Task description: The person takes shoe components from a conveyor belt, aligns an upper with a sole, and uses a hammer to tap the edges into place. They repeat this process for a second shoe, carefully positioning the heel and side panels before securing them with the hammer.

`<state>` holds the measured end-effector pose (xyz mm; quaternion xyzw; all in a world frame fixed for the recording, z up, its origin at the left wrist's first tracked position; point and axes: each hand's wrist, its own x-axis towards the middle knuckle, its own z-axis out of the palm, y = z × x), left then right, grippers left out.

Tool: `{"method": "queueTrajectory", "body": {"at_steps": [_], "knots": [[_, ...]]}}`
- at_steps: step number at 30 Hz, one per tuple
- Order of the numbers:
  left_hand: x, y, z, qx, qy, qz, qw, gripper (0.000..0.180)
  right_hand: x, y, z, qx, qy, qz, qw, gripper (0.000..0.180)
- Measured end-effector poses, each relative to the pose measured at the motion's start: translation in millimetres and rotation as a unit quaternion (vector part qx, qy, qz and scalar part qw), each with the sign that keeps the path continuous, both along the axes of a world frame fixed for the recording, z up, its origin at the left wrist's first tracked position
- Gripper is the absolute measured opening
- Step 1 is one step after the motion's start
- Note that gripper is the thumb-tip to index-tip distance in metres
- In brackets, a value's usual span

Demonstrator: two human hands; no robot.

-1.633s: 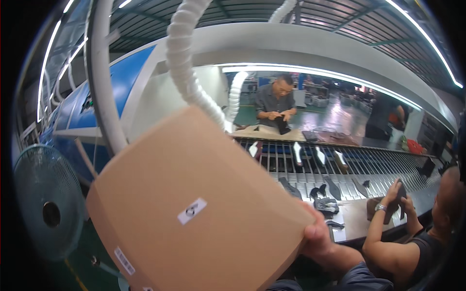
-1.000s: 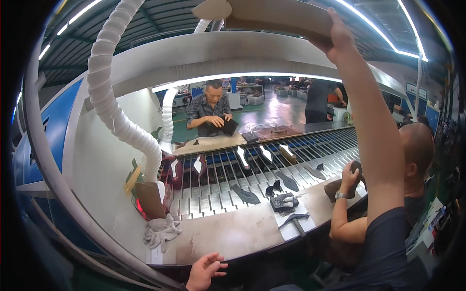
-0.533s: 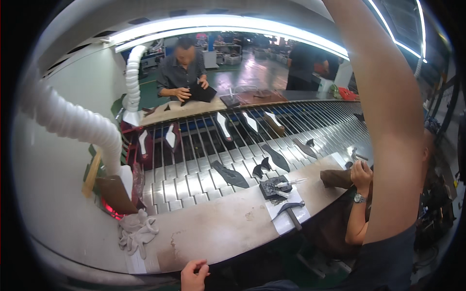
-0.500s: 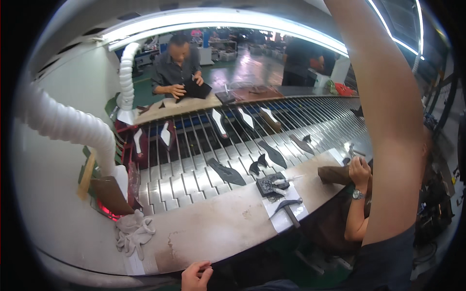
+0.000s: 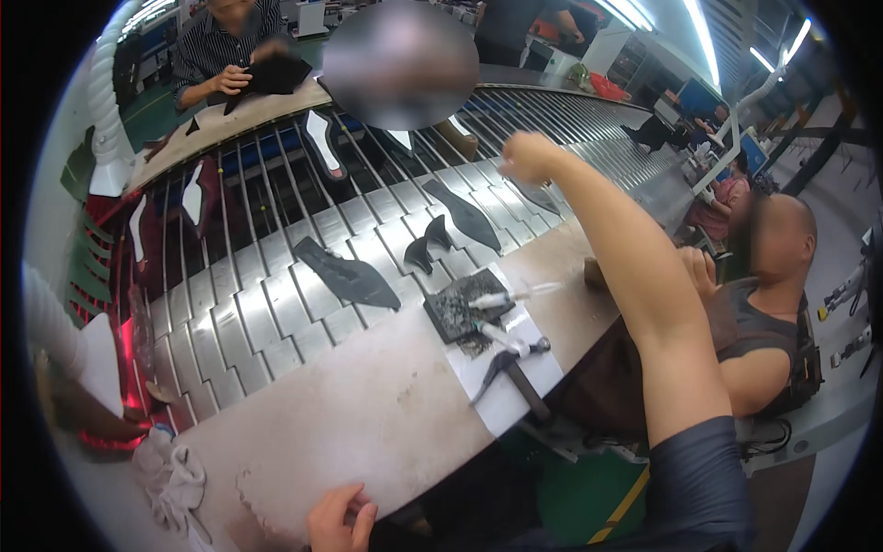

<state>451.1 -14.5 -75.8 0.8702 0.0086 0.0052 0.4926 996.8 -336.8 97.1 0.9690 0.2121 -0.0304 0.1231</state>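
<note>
While the right hand [image 5: 533, 158] curls, grip state unclear, dark sole [image 5: 466, 217] slanting lengthwise, toe toward lower right

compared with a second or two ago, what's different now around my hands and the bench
Your right hand, which held up the cardboard box and then reached out of frame, has come down above the slatted conveyor. The cardboard box is out of view, so apparently let go. The left hand stays by the front edge of the bench; the hammer and pale gloves lie unchanged.

Glossy metal slats [image 5: 253, 304] 9 o'clock, smudged dull desk [image 5: 313, 423] 7 o'clock, cloth gloves [image 5: 172, 474] 8 o'clock, smooth paper [image 5: 497, 409] 5 o'clock
</note>
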Motion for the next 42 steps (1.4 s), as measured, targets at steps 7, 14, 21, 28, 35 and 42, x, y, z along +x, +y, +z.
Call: {"method": "queueTrajectory", "body": {"at_steps": [7, 14, 21, 28, 35, 42], "knots": [[21, 1, -6, -0.164, 0.154, 0.132, 0.965, 0.030, 141, -144, -159, 0.003, 0.062, -0.217, 0.974, 0.071], [68, -6, 16, -0.179, 0.284, 0.244, 0.910, 0.030, 164, -197, -203, 0.199, 0.040, -0.311, 0.929, 0.084], [32, -5, -33, -0.155, 0.240, 0.283, 0.916, 0.026, 236, -220, -205, 0.315, -0.115, -0.257, 0.907, 0.042], [88, 6, 16, -0.304, 0.233, 0.209, 0.900, 0.037, 197, -142, -176, 0.312, -0.118, -0.276, 0.902, 0.043], [196, -12, 29, -0.423, 0.027, 0.078, 0.903, 0.090, -102, 112, -63, 0.499, 0.371, -0.033, 0.782, 0.031], [124, -16, 11, -0.555, -0.052, 0.121, 0.821, 0.076, -326, 160, -93, 0.573, 0.433, 0.087, 0.690, 0.048]]}}
